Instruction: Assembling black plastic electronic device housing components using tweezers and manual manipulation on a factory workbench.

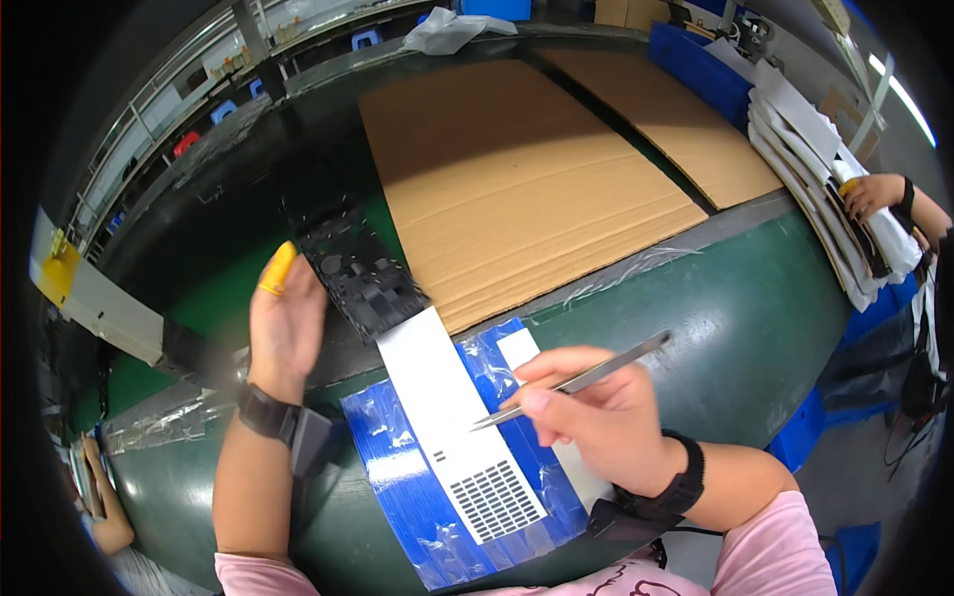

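Note:
My right hand (611,427) grips a pair of metal tweezers (611,368), their tips pointing left over a white sheet (432,382). Rows of small black rectangular pieces (497,500) cover the near end of that sheet. Underneath is a blue board (383,437) wrapped in clear tape. My left hand (286,333), slightly blurred, is raised left of the sheet, fingers stretched and holding nothing; a yellow finger cot (282,266) covers one fingertip. Close by on its right, black moulded parts (358,273) lie in a dark cluster touching the sheet's far end.
Large cardboard sheets (517,179) lie beyond on the green table (686,298). At the right, a co-worker's hand (874,196) rests on stacked white sheets (815,179). A blue bin (701,70) stands behind. Another person's arm (107,507) shows at lower left, below a pale bar (109,308).

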`<move>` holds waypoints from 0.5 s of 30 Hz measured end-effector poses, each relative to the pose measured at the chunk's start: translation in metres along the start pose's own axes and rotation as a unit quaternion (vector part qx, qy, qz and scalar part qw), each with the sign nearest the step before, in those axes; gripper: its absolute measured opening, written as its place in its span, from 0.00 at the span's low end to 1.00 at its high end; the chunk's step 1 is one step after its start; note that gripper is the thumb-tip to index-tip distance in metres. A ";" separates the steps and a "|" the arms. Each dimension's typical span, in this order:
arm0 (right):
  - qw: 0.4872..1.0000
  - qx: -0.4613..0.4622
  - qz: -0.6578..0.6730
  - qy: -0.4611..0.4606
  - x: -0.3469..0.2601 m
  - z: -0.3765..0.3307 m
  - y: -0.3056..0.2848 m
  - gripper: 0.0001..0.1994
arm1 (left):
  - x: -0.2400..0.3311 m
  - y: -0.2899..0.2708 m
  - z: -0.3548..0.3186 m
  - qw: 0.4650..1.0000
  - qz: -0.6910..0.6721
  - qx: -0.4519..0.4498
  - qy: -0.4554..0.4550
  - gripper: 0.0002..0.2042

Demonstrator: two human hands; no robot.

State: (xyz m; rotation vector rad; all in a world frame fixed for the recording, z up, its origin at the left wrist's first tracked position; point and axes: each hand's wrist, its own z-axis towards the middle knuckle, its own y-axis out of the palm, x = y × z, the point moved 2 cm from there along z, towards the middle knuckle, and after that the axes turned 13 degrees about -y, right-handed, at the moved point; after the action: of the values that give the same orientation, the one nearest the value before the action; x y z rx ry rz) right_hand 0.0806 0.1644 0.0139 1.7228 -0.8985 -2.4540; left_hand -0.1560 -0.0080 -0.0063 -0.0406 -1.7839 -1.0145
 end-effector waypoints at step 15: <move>0.984 -0.114 -0.023 0.135 0.028 -0.001 -0.006 0.08 | -0.037 0.015 -0.018 0.920 0.391 -0.001 -0.012 0.07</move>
State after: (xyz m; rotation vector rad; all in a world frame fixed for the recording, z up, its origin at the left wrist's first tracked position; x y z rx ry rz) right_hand 0.0723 0.1596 -0.0136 1.9429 -0.5347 -2.1726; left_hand -0.1182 0.0049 -0.0241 -0.7129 -1.5628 -0.4291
